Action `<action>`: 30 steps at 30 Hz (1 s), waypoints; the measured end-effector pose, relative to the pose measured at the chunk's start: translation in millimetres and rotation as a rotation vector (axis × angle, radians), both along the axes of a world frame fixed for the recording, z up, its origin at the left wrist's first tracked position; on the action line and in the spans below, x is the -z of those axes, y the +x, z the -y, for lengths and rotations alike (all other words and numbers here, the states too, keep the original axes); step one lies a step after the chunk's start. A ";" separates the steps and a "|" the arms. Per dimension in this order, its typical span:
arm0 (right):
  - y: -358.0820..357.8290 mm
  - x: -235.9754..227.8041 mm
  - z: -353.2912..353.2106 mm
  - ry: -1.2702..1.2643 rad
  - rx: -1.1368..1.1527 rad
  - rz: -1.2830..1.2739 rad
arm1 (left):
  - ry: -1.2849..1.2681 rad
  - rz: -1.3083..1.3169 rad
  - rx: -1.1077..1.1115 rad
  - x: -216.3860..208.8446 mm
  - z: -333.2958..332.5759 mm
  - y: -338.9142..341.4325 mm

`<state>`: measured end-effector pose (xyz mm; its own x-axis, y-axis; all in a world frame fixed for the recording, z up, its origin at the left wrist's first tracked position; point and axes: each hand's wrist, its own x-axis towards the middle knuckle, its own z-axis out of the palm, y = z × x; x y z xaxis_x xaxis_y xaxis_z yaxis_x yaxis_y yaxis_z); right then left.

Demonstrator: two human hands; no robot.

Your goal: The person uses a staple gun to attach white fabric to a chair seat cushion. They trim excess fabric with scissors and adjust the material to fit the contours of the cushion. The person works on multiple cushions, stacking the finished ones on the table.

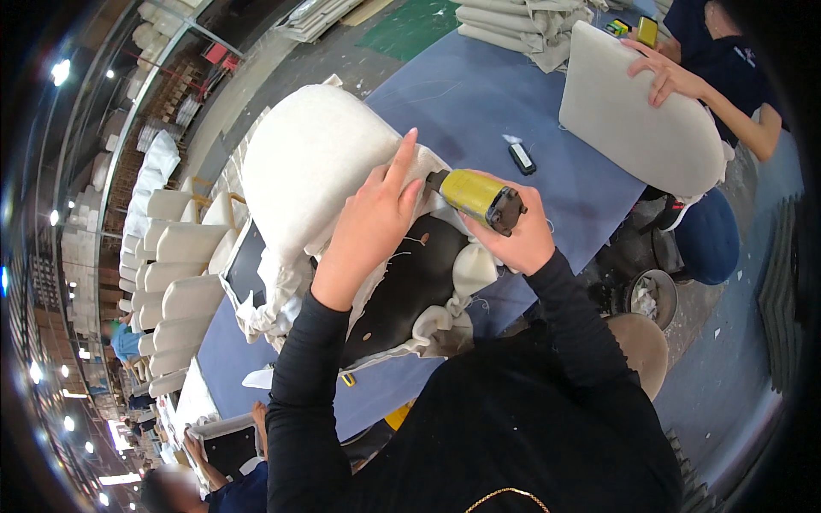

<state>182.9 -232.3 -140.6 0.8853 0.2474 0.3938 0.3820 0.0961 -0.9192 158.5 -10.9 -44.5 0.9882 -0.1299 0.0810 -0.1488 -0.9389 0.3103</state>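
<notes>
My right hand (528,241) grips a yellow-green staple gun (470,193) with a dark end cap. Its nose points left, at the edge of a pale upholstered chair piece (312,162). On the fabric near that edge rests my left hand (368,218), index finger stretched out and thumb apart; its other fingers are partly hidden. Below both hands a black backing (410,295) shows, with loose threads and bunched pale fabric (445,325) along its border. The blue table (445,81) carries the whole piece.
A small black object (521,158) lies right of the staple gun. At the upper right, a co-worker's hand (663,73) holds another pale panel (637,120). Folded fabric (522,30) is stacked at the back. A bin (671,299), stools and rows of pale chairs (184,295) stand around the table.
</notes>
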 end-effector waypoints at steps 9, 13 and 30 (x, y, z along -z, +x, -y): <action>-12.1 -6.1 6.8 -0.034 -0.020 0.028 | 0.014 0.051 0.028 2.7 -0.6 -0.3; -12.1 -6.8 4.9 -0.025 -0.001 0.076 | 0.037 0.078 0.032 3.7 -1.2 -2.8; -29.8 -12.2 0.5 -0.248 -0.009 0.092 | 0.011 0.088 0.040 8.3 -5.6 -8.0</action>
